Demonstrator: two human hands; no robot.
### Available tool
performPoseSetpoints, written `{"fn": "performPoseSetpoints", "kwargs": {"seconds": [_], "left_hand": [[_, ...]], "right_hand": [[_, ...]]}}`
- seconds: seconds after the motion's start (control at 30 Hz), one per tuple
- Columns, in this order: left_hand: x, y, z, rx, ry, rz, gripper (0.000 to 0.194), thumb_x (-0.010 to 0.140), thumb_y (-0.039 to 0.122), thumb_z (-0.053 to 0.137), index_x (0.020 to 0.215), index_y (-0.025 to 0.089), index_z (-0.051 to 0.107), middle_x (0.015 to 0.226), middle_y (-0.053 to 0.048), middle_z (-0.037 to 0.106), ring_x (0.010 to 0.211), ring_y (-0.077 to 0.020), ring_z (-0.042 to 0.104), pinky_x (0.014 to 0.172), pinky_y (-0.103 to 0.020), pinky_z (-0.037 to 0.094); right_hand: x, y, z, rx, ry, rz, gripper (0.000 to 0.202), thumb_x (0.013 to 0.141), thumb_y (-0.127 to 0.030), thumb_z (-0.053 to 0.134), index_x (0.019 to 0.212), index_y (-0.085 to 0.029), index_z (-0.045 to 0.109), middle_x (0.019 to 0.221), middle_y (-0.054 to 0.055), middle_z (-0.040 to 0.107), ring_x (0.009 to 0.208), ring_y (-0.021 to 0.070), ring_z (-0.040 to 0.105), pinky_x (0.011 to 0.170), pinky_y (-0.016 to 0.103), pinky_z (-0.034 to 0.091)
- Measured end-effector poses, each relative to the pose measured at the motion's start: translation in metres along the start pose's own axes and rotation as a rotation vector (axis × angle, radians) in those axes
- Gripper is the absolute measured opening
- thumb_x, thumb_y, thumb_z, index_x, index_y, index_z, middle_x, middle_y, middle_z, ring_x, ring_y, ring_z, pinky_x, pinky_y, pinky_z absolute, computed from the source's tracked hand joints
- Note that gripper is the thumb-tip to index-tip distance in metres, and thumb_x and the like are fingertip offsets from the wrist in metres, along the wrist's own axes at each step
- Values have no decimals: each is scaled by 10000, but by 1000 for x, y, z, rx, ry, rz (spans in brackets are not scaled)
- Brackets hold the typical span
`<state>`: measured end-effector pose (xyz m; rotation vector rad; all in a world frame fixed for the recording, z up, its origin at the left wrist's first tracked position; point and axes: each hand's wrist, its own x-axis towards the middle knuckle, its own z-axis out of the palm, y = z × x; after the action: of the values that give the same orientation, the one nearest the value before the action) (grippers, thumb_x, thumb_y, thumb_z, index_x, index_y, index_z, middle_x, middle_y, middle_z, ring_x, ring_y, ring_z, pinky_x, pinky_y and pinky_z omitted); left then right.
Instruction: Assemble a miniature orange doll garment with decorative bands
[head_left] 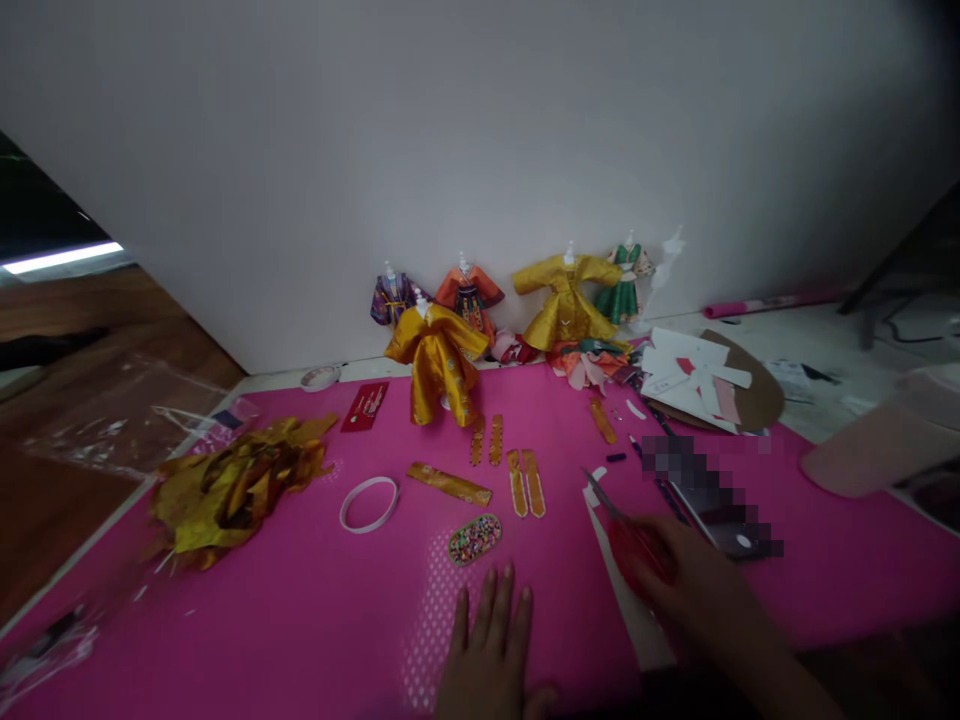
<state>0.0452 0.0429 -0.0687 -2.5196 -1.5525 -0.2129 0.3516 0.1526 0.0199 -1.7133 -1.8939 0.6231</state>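
My left hand [487, 650] lies flat on the pink mat [300, 600], fingers spread, just below an oval tin of coloured bits [474, 540]. Wrapped around the red handle of the scissors [637, 555] is my right hand [690, 590]; the blades point up and left, over a pale strip [626, 590]. Beyond the hands lie a flat gold fabric strip [450, 484], gold pieces with light edging [526, 485], two narrower gold pieces [496, 440] and a white ring [369, 504].
Small dressed figures stand by the wall, one in gold [439, 360] foremost. Crumpled gold fabric [240, 485] is at the left, with a red card [365, 406] behind it. On the right are paper scraps [690, 365], a partly blurred dark object [709, 500] and a pale cylinder [847, 450].
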Motion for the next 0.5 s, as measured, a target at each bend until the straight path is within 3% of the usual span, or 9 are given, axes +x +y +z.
{"fn": "performPoseSetpoints", "kwargs": {"seconds": [0.17, 0.3, 0.5], "left_hand": [[10, 11, -7, -110, -136, -60, 1107, 972, 593, 725, 1771, 247, 41, 1775, -185, 255, 1590, -453, 448, 1212, -655, 484], [23, 20, -18, -226, -226, -107, 985, 1001, 543, 694, 1767, 265, 141, 1780, -163, 192, 1617, -473, 370, 1225, -733, 461], [48, 28, -49, -394, -393, -239, 873, 1015, 536, 673, 1742, 246, 285, 1784, -158, 152, 1649, -478, 246, 1279, -788, 319]], "right_hand": [[-5, 21, -7, 51, -53, 51, 494, 847, -540, 602, 1197, -240, 778, 1204, 134, 833, 1092, 341, 794, 944, 469, 613], [-11, 31, -7, 65, -43, 97, 525, 851, -561, 598, 1248, -261, 765, 1260, 122, 822, 1122, 357, 792, 924, 481, 624], [-9, 37, -17, 72, -112, 142, 581, 791, -651, 647, 1220, -287, 795, 1249, 123, 833, 1062, 379, 810, 849, 487, 650]]}}
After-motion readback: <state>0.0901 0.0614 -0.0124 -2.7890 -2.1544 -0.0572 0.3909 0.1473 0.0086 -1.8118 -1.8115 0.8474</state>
